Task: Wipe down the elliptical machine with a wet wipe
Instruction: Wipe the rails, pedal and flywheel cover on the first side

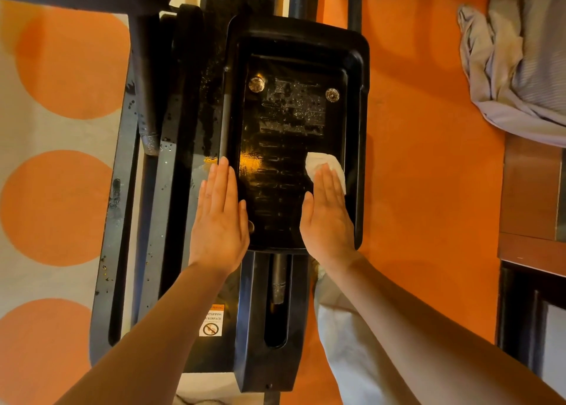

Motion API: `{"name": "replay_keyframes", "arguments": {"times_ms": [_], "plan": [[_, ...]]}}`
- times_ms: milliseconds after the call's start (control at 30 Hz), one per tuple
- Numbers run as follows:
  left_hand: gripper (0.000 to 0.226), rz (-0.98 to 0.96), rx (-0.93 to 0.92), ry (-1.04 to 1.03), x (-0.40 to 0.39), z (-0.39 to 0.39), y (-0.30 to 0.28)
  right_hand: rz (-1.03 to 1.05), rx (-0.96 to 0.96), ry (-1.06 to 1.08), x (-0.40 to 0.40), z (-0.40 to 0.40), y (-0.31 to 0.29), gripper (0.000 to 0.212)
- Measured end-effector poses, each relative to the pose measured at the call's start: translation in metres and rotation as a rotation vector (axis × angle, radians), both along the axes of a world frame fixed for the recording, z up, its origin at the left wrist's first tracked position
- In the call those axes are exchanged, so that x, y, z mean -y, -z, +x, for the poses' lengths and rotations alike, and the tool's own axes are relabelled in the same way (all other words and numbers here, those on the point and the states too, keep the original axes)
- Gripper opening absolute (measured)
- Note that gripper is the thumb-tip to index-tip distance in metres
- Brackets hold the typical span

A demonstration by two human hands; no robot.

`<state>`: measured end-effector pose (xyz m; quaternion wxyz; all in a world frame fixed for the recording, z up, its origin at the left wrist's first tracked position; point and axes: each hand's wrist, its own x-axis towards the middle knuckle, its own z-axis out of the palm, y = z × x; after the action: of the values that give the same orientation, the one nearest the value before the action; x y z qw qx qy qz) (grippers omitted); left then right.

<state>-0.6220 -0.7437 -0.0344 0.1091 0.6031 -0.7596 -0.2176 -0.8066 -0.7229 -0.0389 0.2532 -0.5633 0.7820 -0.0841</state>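
Mid-task: the foot pedal (294, 147) glistens wet; the frame beside it looks only spotted. The right hand (329, 218) presses the wet wipe (321, 163) flat on the pedal; the left hand (219, 221) rests flat, fingers straight, on its edge.

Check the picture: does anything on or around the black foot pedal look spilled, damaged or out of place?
Nothing looks damaged. Droplets bead on the glossy black plastic foot pedal, consistent with wiping. The right hand presses the white wet wipe flat; the left hand rests on the pedal's edge.
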Motion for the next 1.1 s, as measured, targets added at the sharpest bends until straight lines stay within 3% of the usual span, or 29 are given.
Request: {"name": "replay_keyframes", "arguments": {"times_ms": [100,333,433,600,733,967,1100], "plan": [[0.057,-0.002,0.01,0.007,0.0,0.0,0.0,0.026,0.103,0.024,0.003,0.014,-0.003,0.057],[0.057,-0.005,0.027,0.0,-0.001,-0.001,0.002,0.062,0.168,-0.249,-0.012,0.003,-0.006,0.054],[0.057,-0.014,0.058,-0.01,0.0,-0.003,0.0,0.06,0.167,-0.208,-0.012,-0.004,-0.008,0.056],[0.058,-0.044,0.14,-0.013,0.004,-0.006,-0.005,-0.048,-0.02,-0.222,0.01,-0.002,-0.008,0.057],[0.059,-0.054,0.15,-0.022,0.019,-0.009,-0.006,-0.01,-0.167,-0.178,0.029,-0.005,0.001,0.061],[0.059,-0.029,0.126,-0.033,0.06,-0.019,0.004,0.038,-0.185,-0.173,0.058,0.001,0.014,0.065],[0.058,-0.039,0.099,-0.064,0.062,-0.023,0.008,0.001,-0.101,-0.143,0.071,0.007,0.018,0.067]]}}
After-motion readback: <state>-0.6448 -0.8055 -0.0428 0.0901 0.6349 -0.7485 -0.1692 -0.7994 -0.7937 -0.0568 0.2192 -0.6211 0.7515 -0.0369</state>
